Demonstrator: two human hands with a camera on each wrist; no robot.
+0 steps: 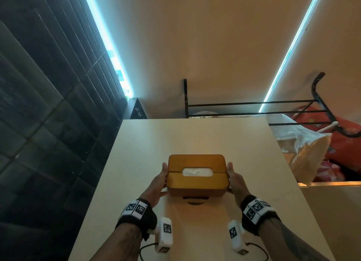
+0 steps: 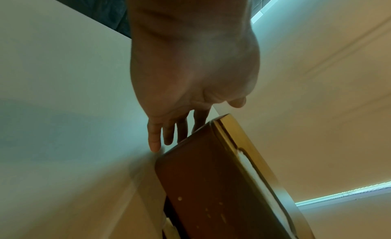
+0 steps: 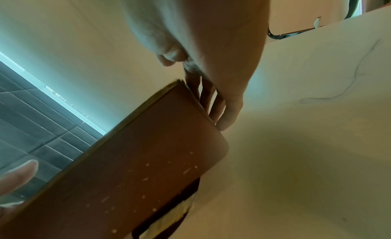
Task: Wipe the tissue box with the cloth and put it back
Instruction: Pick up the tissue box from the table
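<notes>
Head view: tissue box [image 1: 197, 179] is over the middle of the bench [image 1: 195, 135], left hand [image 1: 156, 184] at its 9 o'clock end, right hand [image 1: 237, 180] at 3 o'clock. Each grip is straight-fingered, pressing the box between them. Equal pressure and a level set-down seem wisest.

Cloth [image 1: 195, 200] perhaps hidden beneath tissue box [image 1: 197, 180].

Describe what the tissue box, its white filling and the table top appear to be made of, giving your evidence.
Tissue box: smooth amber-brown shell with rounded corners and a slight sheen; plastic or varnished wood, no grain shows to decide. Filling: soft, crumpled white paper tissue. Table top: pale, even, low-sheen board, probably laminate.
</notes>
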